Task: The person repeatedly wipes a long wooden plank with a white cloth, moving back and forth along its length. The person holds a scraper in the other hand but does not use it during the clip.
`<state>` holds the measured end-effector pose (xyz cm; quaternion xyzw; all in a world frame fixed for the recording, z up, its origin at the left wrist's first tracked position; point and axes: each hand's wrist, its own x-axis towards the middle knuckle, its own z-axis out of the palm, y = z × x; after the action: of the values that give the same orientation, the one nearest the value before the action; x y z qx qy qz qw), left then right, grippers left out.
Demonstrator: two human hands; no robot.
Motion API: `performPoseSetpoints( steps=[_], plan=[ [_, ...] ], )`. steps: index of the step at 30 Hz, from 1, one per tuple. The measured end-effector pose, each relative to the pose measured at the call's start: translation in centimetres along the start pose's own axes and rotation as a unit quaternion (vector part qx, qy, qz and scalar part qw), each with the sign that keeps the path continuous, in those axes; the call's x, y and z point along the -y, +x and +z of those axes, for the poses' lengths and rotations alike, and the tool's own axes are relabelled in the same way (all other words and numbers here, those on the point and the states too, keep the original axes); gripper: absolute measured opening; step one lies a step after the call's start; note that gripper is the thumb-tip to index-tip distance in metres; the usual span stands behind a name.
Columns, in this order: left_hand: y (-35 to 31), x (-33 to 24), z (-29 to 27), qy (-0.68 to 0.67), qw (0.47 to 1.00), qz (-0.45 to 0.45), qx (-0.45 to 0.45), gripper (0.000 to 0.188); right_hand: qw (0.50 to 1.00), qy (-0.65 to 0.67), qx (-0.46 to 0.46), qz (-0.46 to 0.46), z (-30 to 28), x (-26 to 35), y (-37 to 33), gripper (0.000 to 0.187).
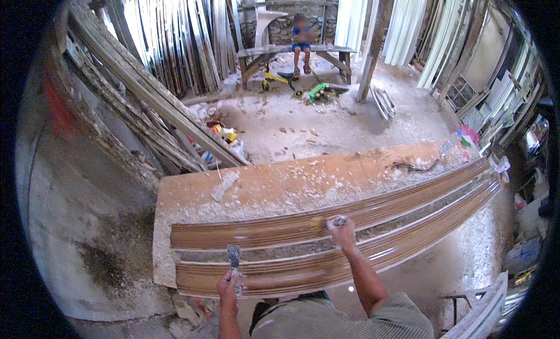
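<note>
The left hand point(229, 287) gripped a flat scraper point(233, 257), its blade pointing away from the body, over the near brown grooved strip point(280, 273). The right hand point(344, 233) was curled round a small grey object point(340, 221), mostly hidden, at the far brown grooved strip point(274, 233). Both long strips lay side by side on the bench point(198, 184), a narrow gap between them. Work seemed partway: the faces were largely brown and shiny, but a yellowish patch point(318, 223) beside the right hand looked unfinished, and whitish edges lined the gap. How much remained could not be told. White flakes littered the bench; beyond, a person point(301, 40) sat near a yellow ride-on toy point(282, 76).
</note>
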<state>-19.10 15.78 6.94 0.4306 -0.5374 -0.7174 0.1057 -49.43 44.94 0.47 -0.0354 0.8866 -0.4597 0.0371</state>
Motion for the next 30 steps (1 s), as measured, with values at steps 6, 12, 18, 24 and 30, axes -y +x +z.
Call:
performPoseSetpoints(
  steps=[6,12,18,24,30],
  plan=[
    [-1.2,1.0,0.8,0.004,1.0,-0.025,-0.014,0.018,0.956,-0.206,-0.106,-0.182,-5.8,-0.2,-1.8,0.015],
    [-0.5,2.7,-3.9,-0.038,0.996,-0.075,-0.021,0.022,0.976,-0.098,0.073,-0.18,4.2,1.8,-4.3,0.023],
    [1.6,3.0,-11.6,-0.048,0.998,-0.017,-0.03,0.031,0.965,-0.005,0.16,-0.206,19.4,10.9,-9.0,0.018],
    [3.5,2.4,-23.4,-0.102,0.99,-0.019,-0.094,0.025,0.928,0.118,0.232,-0.268,38.0,22.9,-15.7,0.015],
    [4.1,3.3,-32.5,-0.147,0.965,-0.031,-0.213,0.026,0.916,0.108,0.273,-0.275,52.8,34.6,-22.0,0.022]
  ],
)
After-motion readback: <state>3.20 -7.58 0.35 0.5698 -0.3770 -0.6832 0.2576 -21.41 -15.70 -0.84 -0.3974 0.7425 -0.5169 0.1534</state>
